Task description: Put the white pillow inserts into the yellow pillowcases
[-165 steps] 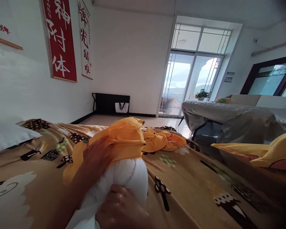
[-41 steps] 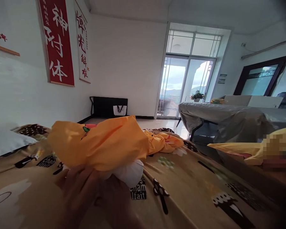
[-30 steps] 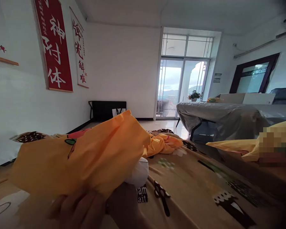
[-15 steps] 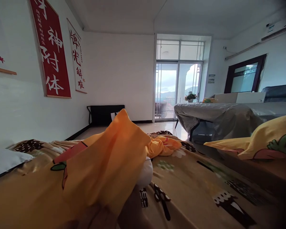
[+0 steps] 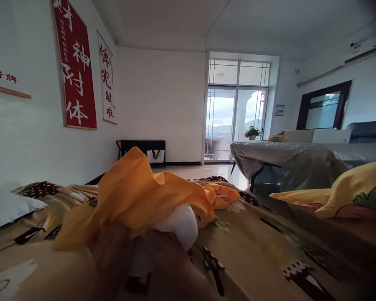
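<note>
An orange pillowcase (image 5: 128,192) is bunched over a white pillow (image 5: 183,225), whose rounded end pokes out from under the cloth. At the lower middle my left hand (image 5: 109,251), dark and blurred, is closed on the near edge of the pillowcase. My right hand (image 5: 171,259) lies just right of it, against the near side of the pillow, with its fingers curled at the white fabric. Shadow and motion blur hide the fingertips of both hands. Beneath everything spreads a brown patterned bedsheet (image 5: 244,246).
Another white pillow (image 5: 12,209) lies at the left edge. A yellow carrot-print cushion or bedding (image 5: 360,188) is on the right. Beyond stand a plastic-covered table (image 5: 278,154), a low black bench (image 5: 134,152) and a glass door (image 5: 222,121).
The raised orange cloth has come down and shifted left, so more of the white pillow shows. Both hands have come into clearer view. The camera view has tilted slightly upward.
</note>
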The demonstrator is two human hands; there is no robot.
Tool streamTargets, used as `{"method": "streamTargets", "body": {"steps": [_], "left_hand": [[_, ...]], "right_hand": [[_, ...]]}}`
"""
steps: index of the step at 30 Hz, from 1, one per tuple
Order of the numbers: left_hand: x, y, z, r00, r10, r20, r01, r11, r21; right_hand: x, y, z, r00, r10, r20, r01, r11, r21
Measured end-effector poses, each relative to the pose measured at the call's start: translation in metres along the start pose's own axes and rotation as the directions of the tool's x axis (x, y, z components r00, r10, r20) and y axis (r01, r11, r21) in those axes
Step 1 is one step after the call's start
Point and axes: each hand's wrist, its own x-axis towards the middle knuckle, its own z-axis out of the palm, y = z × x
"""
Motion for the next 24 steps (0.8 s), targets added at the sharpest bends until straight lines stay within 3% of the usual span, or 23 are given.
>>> {"method": "streamTargets", "body": {"steps": [2,4,6,8,10,15,18,21,24], "left_hand": [[0.008,-0.009,0.000,0.998,0.060,-0.004,-0.058,0.984,0.169],[0.013,-0.019,-0.005,0.999,0.038,0.008,-0.039,0.963,0.266],[0.015,-0.028,-0.013,0.999,-0.037,0.008,0.034,0.961,0.274],[0.016,-0.035,-0.020,0.997,-0.079,-0.018,0.081,0.954,0.288],[0.015,-0.038,-0.023,0.996,-0.068,-0.063,0.085,0.939,0.334],[0.010,-0.035,-0.023,0.973,0.156,-0.170,-0.103,0.953,0.286],[0.006,-0.031,-0.026,0.975,0.138,-0.175,-0.096,0.969,0.226],[0.003,-0.018,-0.034,0.983,0.143,-0.114,-0.127,0.982,0.138],[0.001,0.008,-0.042,0.985,0.152,-0.086,-0.149,0.988,0.039]], "right_hand": [[0.003,0.003,-0.016,0.995,-0.099,0.005,0.098,0.992,0.081],[-0.005,-0.001,-0.025,0.980,-0.129,-0.149,0.148,0.982,0.119],[-0.016,-0.004,-0.022,0.925,-0.029,-0.379,0.078,0.990,0.117],[-0.024,-0.005,-0.010,0.870,0.136,-0.475,-0.101,0.990,0.098],[-0.026,-0.007,0.006,0.859,0.228,-0.459,-0.220,0.973,0.071],[-0.025,-0.019,0.048,0.909,0.095,-0.405,-0.112,0.993,-0.020],[-0.029,-0.023,0.066,0.936,0.078,-0.343,-0.121,0.987,-0.104],[-0.031,-0.016,0.068,0.943,0.085,-0.322,-0.141,0.978,-0.154],[-0.031,0.001,0.054,0.932,0.228,-0.282,-0.263,0.960,-0.092]]}}
